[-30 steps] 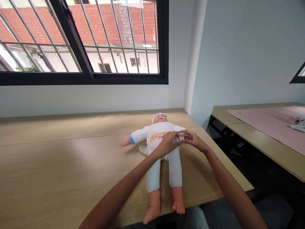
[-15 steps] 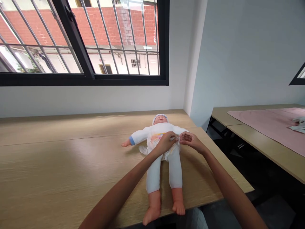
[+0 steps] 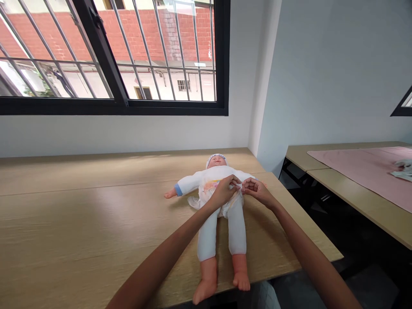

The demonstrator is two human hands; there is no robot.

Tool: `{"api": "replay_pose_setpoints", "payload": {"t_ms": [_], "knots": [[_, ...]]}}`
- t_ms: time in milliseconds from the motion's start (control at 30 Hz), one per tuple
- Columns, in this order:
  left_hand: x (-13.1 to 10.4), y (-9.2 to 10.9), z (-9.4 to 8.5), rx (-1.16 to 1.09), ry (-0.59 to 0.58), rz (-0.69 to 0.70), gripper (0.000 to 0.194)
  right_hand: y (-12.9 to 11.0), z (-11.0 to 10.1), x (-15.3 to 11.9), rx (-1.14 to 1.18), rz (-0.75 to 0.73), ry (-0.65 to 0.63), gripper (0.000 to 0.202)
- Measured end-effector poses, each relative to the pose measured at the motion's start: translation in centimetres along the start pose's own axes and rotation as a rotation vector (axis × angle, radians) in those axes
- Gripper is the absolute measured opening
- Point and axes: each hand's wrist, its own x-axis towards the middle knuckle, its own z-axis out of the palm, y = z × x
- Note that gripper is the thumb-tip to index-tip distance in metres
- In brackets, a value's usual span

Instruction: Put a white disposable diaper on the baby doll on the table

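A baby doll (image 3: 237, 231) in white clothing and a cap lies on its back on the wooden table, feet at the near edge. Round its hips is a white diaper (image 3: 206, 194) with a coloured print at the waist; one loose end sticks out on the left. My left hand (image 3: 225, 189) is closed on the diaper's edge at the doll's right-hand side in view. Close beside it, my right hand (image 3: 256, 191) pinches the same edge, its fingertips nearly touching those of my left hand.
The wooden table (image 3: 80, 223) runs along the wall below a barred window (image 3: 161, 107). Across a gap on the right stands another table (image 3: 357, 189) with a pink cloth (image 3: 363, 165) and a crumpled whitish item (image 3: 404, 171) on it.
My right hand has moved slightly left, closer to my left hand, and its fingers have drawn in at the diaper's edge. More of the doll's hand shows behind it.
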Motion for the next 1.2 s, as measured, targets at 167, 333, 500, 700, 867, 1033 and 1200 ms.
{"api": "replay_pose_setpoints", "payload": {"t_ms": [167, 333, 500, 700, 867, 1033, 1200], "knots": [[0.0, -0.1, 0.1, -0.013, 0.007, 0.009, 0.010, 0.3, 0.1, 0.0, -0.040, -0.022, 0.012, 0.032], [-0.8, 0.8, 0.4, 0.269, 0.054, 0.085, 0.012, 0.6, 0.1, 0.2, -0.081, -0.050, 0.125, 0.032], [-2.9, 2.0, 1.9, 0.921, -0.101, 0.194, 0.024, 0.6, 0.2, 0.5, -0.029, -0.011, 0.385, 0.035], [-4.4, 1.2, 3.8, 1.279, -0.232, 0.330, 0.048, 0.5, 0.6, 0.6, 0.051, 0.008, 0.602, 0.034], [-4.1, 1.1, 3.5, 1.285, -0.231, 0.333, 0.052, 0.4, 0.4, 0.5, 0.060, -0.001, 0.679, 0.034], [-3.6, 1.1, 2.5, 1.155, -0.283, 0.304, 0.065, 0.2, 0.9, 0.4, 0.083, -0.024, 0.639, 0.037], [-3.4, 0.4, 2.4, 1.092, -0.284, 0.282, 0.066, -0.1, 1.6, 0.3, 0.082, -0.046, 0.570, 0.039]]}}
